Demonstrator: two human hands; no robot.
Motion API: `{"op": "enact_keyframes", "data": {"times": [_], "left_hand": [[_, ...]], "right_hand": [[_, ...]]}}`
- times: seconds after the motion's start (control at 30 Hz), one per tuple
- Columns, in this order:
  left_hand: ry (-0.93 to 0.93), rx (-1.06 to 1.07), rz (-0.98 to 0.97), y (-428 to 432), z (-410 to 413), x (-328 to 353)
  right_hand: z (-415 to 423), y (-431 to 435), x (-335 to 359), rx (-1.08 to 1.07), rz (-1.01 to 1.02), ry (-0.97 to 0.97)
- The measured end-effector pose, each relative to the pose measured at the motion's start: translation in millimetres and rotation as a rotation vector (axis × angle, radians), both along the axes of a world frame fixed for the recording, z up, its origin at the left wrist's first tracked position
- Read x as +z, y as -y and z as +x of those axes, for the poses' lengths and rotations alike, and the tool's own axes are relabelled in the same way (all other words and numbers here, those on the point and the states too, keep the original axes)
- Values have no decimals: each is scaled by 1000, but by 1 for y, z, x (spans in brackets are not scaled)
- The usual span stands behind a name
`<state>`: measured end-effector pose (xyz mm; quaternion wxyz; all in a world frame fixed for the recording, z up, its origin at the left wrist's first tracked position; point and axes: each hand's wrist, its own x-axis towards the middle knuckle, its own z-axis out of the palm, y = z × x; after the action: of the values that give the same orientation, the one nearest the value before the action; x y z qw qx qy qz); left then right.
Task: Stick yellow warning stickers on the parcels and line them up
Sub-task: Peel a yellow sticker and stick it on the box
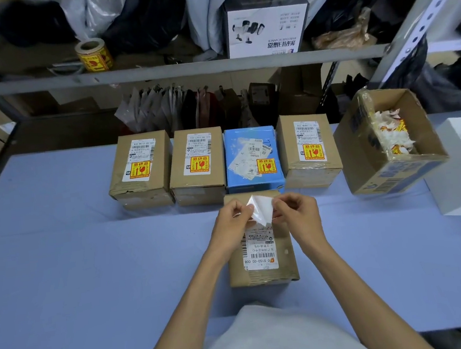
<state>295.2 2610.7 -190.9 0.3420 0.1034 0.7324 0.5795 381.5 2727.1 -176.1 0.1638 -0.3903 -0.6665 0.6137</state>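
At the blue-covered table [60, 249], our left hand [232, 221] and right hand [297, 212] pinch a small white sheet [262, 209] between thumb and fingertips. Each grip is narrow and closed on one edge of it. The sheet curls above the far end of a brown parcel [262, 259], which lies flat on the table just in front of us, shipping label up. We cannot tell whether the sheet is a sticker seen from behind or its backing paper.

Beyond our hands, four parcels stand side by side in a row: the left box [142, 183], the second box [198, 180], the blue box [255, 178] and the right box [312, 165]. Each carries a yellow warning sticker [139, 169] on top.

Right of the row, an open carton [364, 160] tilts toward us, holding crumpled white and yellow scraps [393, 134]. On the shelf above, a roll of yellow stickers [93, 55] stands left of a barcode-scanner box [266, 22].
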Motion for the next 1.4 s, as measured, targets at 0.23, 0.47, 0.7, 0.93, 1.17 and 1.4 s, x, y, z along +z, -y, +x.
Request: {"op": "enact_keyframes", "data": {"times": [0.23, 0.47, 0.7, 0.93, 1.17, 1.4], "left_hand": [[26, -28, 38, -3, 5, 4], [93, 31, 8, 4, 1, 1], [33, 98, -53, 1, -1, 6], [-98, 113, -143, -2, -4, 15], [-93, -1, -170, -4, 4, 15], [-384, -22, -233, -8, 16, 26]], "right_hand": [[-1, 6, 1, 108, -37, -48], [0, 2, 2, -46, -79, -11], [3, -5, -2, -196, -28, 32], [0, 0, 1, -171, 16, 59], [-1, 3, 2, -177, 24, 92], [1, 8, 8, -200, 88, 96]]}}
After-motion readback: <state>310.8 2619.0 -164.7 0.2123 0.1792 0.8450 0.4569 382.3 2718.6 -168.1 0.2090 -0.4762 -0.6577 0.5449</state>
